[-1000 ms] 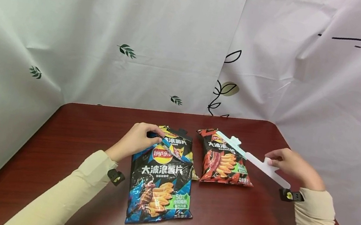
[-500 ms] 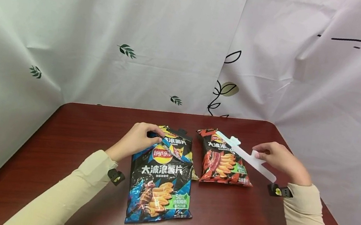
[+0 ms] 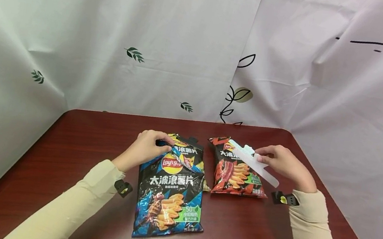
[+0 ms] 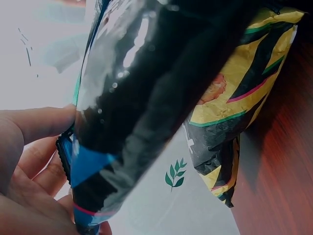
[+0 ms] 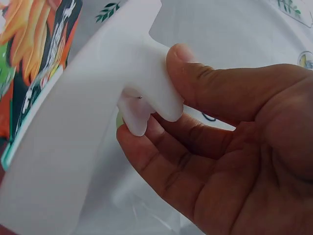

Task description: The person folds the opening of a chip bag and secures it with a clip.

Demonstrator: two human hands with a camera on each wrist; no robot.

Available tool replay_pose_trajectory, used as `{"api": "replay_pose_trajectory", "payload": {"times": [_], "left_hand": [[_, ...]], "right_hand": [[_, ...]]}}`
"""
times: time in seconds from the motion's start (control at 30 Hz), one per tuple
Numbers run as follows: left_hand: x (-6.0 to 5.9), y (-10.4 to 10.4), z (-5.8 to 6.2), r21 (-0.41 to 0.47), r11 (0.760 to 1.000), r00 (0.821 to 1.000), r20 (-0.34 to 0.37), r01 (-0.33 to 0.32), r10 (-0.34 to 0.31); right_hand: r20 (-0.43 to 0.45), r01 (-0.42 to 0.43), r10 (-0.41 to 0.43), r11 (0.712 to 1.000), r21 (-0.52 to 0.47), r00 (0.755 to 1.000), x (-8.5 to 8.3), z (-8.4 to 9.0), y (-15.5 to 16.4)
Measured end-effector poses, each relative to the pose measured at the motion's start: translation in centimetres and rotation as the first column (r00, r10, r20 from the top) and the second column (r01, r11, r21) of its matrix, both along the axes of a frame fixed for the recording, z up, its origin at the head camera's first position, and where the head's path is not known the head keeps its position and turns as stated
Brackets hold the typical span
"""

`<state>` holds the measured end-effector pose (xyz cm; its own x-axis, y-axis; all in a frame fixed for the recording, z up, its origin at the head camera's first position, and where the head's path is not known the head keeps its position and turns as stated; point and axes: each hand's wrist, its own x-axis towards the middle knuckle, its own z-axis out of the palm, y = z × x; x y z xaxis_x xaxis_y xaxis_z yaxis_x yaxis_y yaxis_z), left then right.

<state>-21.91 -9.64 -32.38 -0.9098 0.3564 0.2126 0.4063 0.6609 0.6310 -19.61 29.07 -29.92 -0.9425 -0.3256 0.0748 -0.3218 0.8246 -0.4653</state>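
My left hand (image 3: 147,146) pinches the folded top corner of a blue-and-black potato chip bag (image 3: 170,193), which hangs at the front of the table with its printed face toward me. In the left wrist view, thumb and fingers grip the bag's edge (image 4: 93,181). My right hand (image 3: 284,163) holds a long white bag clip (image 3: 267,176) by its handle tabs, thumb on one tab and fingers behind the other, as the right wrist view shows. The clip's long bar overlaps a red chip bag (image 3: 228,179) in the head view. A pale mint clip (image 3: 248,149) spans that bag's top.
Behind the blue bag stands a yellow-and-black chip bag (image 3: 202,167) with a black clip (image 3: 191,141) across its top. The dark red tabletop (image 3: 99,130) ends at a white printed curtain (image 3: 172,49) behind and at both sides.
My right hand has moved left and slightly away from me with the white clip, bringing it over the red bag in the head view. My left hand and the blue bag stay nearly still.
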Motion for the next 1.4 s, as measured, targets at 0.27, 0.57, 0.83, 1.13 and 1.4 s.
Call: {"api": "replay_pose_trajectory", "payload": {"times": [0.27, 0.57, 0.83, 1.13, 1.4], "left_hand": [[0.0, 0.1, 0.0, 0.024, 1.0, 1.0, 0.019, 0.011, -0.012], [-0.1, 0.1, -0.1, 0.032, 0.999, 0.999, 0.024, 0.021, -0.022], [0.0, 0.3, 0.2, 0.033, 0.999, 0.999, 0.021, 0.03, -0.03], [-0.1, 0.1, 0.0, 0.022, 1.0, 1.0, 0.018, 0.015, -0.016], [-0.1, 0.1, 0.0, 0.028, 0.999, 1.0, 0.008, 0.023, -0.023]], "right_hand": [[-0.058, 0.005, -0.007, 0.999, -0.043, 0.998, -0.6, 0.0, -1.7], [-0.096, 0.028, -0.04, 0.992, -0.121, 0.995, -1.3, -0.5, -3.8], [-0.107, -0.02, 0.0, 0.983, -0.182, 0.994, -1.5, -1.0, -5.8], [-0.023, -0.032, 0.027, 0.957, -0.288, 0.999, -1.4, -1.0, -8.1], [-0.04, -0.076, 0.067, 0.943, -0.325, 0.997, -1.6, -1.5, -9.5]]}}
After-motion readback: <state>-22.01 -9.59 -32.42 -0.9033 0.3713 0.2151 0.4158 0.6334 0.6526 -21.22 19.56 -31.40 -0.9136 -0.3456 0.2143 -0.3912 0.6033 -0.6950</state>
